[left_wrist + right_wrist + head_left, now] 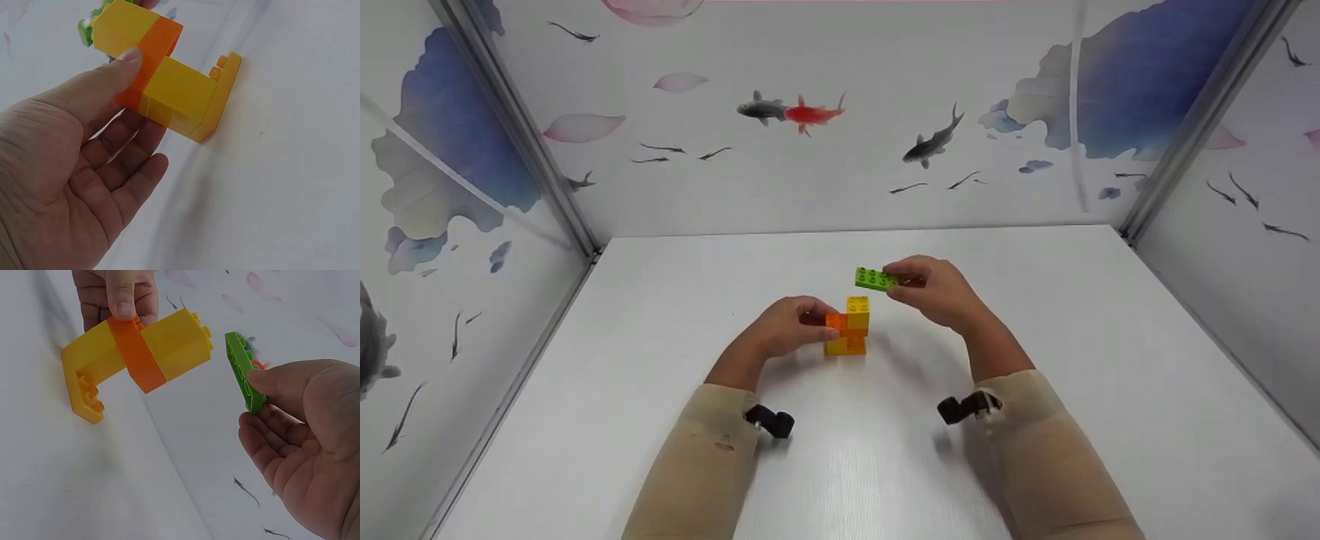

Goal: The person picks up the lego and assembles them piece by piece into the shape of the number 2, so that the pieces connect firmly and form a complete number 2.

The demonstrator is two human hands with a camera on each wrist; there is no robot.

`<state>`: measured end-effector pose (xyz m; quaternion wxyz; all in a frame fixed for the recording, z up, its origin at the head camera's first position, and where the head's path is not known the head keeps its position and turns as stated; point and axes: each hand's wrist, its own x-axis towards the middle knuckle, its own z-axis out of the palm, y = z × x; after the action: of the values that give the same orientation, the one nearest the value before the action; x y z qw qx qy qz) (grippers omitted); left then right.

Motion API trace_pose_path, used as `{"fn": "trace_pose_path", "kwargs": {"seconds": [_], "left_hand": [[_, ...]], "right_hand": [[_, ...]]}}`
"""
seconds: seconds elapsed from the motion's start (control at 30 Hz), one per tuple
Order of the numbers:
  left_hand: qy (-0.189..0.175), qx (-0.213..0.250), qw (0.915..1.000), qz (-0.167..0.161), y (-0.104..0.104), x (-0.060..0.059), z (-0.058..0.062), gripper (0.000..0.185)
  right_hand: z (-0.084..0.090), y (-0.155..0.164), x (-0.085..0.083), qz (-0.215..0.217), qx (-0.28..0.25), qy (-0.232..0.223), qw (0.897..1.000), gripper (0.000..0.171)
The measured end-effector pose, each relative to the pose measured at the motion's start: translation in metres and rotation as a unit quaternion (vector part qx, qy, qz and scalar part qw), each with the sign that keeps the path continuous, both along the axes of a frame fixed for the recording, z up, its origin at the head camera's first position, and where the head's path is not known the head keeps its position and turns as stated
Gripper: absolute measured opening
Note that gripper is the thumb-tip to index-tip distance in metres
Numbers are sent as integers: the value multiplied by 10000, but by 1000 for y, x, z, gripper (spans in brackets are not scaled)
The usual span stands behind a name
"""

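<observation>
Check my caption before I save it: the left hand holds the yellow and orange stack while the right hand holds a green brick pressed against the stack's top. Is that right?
One error: the green brick isn't touching the stack; the right wrist view shows a gap between them. The rest stands.

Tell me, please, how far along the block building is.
Done: the yellow-and-orange stack is joined, and the left hand grips it. In hand: the right hand pinches the green brick, apart from the stack. Remaining: probably pressing it onto the top yellow brick, its studs bare; anything further is unclear.
</observation>
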<state>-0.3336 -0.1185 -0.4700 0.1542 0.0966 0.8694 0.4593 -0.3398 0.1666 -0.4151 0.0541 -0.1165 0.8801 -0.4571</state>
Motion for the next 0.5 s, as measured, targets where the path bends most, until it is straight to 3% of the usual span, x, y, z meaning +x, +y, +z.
{"fn": "trace_pose_path", "kwargs": {"seconds": [0.23, 0.5], "left_hand": [[10, -28, 10000, -33, -2, 0, 0, 29], [30, -17, 10000, -56, -2, -1, -2, 27]], "right_hand": [[2, -14, 9, 344, -111, -153, 9992, 35], [-5, -24, 11, 737, -63, 102, 9972, 32]]}}
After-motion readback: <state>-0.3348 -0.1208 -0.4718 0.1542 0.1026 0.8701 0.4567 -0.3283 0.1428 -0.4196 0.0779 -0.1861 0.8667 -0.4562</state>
